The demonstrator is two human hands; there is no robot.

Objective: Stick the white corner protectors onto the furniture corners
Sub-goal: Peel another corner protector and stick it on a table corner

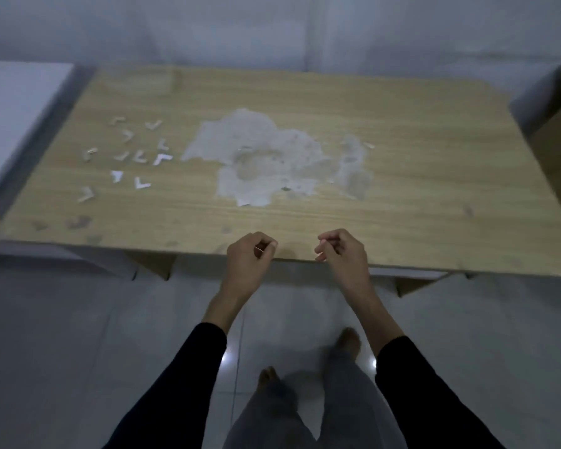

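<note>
Two dark sleeves (175, 384) reach to the near edge of the wooden table (402, 189). At that edge the left hand (251, 254) pinches a small white piece (258, 251). The right hand (340, 251) has curled fingers, and I cannot tell if it holds something. Eleven white corner protectors (141, 183) lie scattered on the table's far left part, their V tips turned different ways, with no common axis.

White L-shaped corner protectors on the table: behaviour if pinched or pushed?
The white L-shaped corner protectors look small and thin, so probably very light. Lying flat on the light wooden tabletop, they'd likely slide, not roll. Low profile may make pinching fiddly.
</note>
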